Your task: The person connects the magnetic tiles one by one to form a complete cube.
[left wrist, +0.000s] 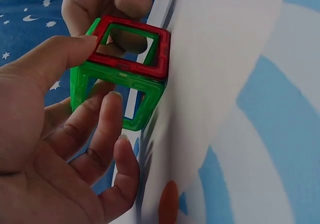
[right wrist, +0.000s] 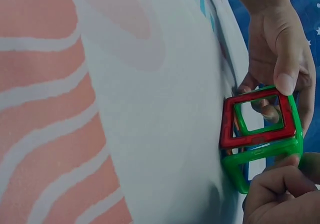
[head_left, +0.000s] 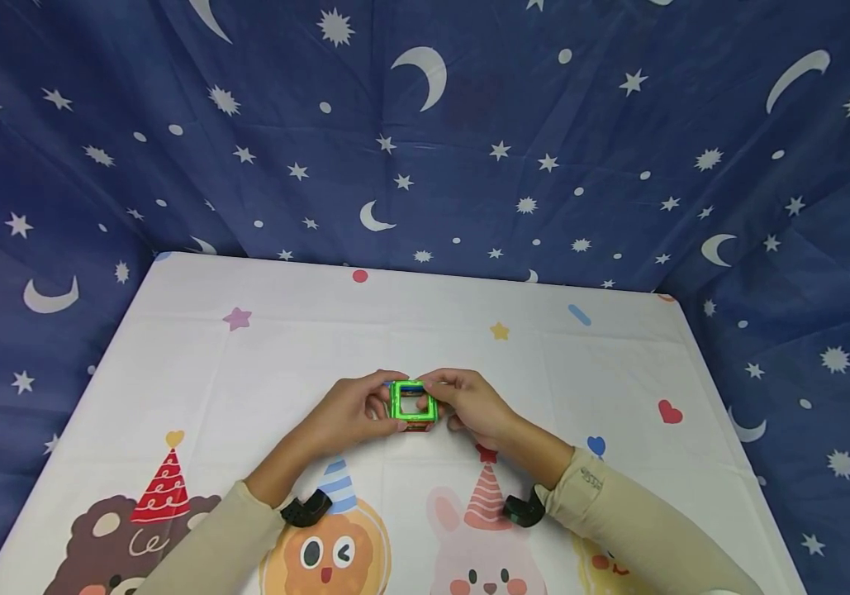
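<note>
A small cube of square magnetic tiles (head_left: pixel 414 417) is between both hands near the middle of the table. Its top tile is a green open frame; the tile facing the person is red (left wrist: pixel 125 65). Another green tile (left wrist: pixel 144 111) forms a side, and a bit of blue shows at the back. My left hand (head_left: pixel 350 411) grips the cube's left side, thumb at the near corner and fingers behind. On the right, my right hand (head_left: pixel 478 406) pinches the top far corner with thumb and fingers. Whether the cube touches the tabletop I cannot tell.
A white tablecloth (head_left: pixel 306 347) printed with cartoon animals, stars and hearts covers the table. Dark blue curtains (head_left: pixel 469 215) with moons and stars hang behind and at both sides. Black wrist cameras (head_left: pixel 307 508) are strapped to both wrists.
</note>
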### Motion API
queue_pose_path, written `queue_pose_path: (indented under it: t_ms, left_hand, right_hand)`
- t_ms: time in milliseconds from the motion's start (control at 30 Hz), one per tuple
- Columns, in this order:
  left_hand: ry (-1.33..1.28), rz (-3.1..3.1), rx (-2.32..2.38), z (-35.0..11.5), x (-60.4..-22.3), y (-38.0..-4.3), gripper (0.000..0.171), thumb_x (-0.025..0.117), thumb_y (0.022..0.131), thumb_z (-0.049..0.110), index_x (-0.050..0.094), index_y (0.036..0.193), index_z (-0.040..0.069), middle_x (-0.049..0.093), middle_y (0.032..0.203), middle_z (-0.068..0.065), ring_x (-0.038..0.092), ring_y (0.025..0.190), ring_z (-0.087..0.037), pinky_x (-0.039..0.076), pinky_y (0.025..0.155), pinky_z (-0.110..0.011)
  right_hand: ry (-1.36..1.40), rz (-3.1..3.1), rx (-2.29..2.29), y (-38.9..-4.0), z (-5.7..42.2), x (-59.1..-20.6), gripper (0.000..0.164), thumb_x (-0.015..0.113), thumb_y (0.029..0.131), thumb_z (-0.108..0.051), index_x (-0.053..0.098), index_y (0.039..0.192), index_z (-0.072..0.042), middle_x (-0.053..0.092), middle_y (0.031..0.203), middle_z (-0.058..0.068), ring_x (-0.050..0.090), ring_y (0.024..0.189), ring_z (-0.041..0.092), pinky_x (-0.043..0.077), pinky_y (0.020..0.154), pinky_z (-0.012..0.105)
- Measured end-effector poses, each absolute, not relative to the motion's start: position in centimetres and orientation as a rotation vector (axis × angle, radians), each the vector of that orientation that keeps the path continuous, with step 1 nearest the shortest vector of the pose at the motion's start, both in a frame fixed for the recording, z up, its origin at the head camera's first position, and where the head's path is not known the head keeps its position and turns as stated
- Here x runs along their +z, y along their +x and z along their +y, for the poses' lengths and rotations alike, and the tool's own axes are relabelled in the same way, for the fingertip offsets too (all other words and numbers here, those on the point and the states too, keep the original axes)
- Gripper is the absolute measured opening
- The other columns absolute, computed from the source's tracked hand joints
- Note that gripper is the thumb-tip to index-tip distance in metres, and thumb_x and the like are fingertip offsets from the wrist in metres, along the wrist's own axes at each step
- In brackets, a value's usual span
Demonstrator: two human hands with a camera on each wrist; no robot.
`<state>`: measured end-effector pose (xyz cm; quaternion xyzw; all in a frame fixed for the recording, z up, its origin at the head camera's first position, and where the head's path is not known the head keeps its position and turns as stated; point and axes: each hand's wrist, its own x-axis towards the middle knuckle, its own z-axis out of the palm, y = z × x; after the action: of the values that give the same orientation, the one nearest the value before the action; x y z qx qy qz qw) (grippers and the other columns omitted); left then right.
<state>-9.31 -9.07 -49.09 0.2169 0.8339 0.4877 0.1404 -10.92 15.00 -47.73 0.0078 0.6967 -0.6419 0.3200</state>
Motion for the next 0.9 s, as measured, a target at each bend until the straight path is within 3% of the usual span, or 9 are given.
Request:
queue_pose_path:
  t_ms: [300,433,600,733,900]
  left_hand:
    - [0.654,2.427,1.386,-9.1,-48.9,-9.2,0.062,0.087,0.083,0.026,0.060,0.138,0.016,0.065,0.090,0.006,0.062,0.075,-0.007,0.052,0.068,-0.022]
    - [0.648,2.419,1.391,-9.1,-48.9,-9.2,0.062,0.087,0.082,0.025,0.061,0.137,0.015,0.065,0.091,0.006,0.062,0.076,-0.007,0.052,0.068,-0.022]
    - [0.654,2.415,1.394,-9.1,-48.9,-9.2,0.061,0.087,0.082,0.025,0.061,0.137,0.015,0.066,0.090,0.006,0.063,0.076,-0.007,0.052,0.068,-0.022]
    - [0.648,2.414,1.393,-9.1,-48.9,-9.3,0.062,0.087,0.082,0.024,0.061,0.137,0.015,0.065,0.090,0.007,0.063,0.076,-0.006,0.052,0.068,-0.022]
    - [0.642,2.415,1.392,-9.1,-48.8,-9.2,0.062,0.087,0.082,0.025,0.061,0.138,0.016,0.065,0.090,0.007,0.062,0.076,-0.007,0.051,0.068,-0.022]
  right_hand:
    - [0.096,1.798,-1.697,-10.9,15.4,-47.6,0.032,0.051,0.105,-0.022,0.067,0.129,-0.007,0.074,0.094,0.000,0.047,0.065,0.012,0.031,0.048,0.021]
    - [0.049,1.966,-1.589,-11.1,15.9,-47.7,0.031,0.050,0.102,-0.019,0.072,0.122,-0.014,0.069,0.082,0.004,0.049,0.060,0.014,0.032,0.046,0.023]
    - [-0.411,2.457,-1.225,-11.5,16.4,-47.9,0.027,0.064,0.094,-0.008,0.078,0.112,-0.022,0.069,0.084,0.000,0.053,0.065,0.012,0.042,0.055,0.023]
    - [-0.831,2.771,-0.940,-12.1,16.5,-48.1,0.021,0.073,0.090,-0.006,0.079,0.108,-0.016,0.072,0.095,-0.005,0.056,0.073,0.007,0.049,0.065,0.021]
    - [-0.983,2.925,-0.687,-12.4,16.2,-48.2,0.011,0.073,0.092,-0.011,0.080,0.101,-0.014,0.074,0.094,-0.006,0.059,0.076,0.003,0.052,0.069,0.021]
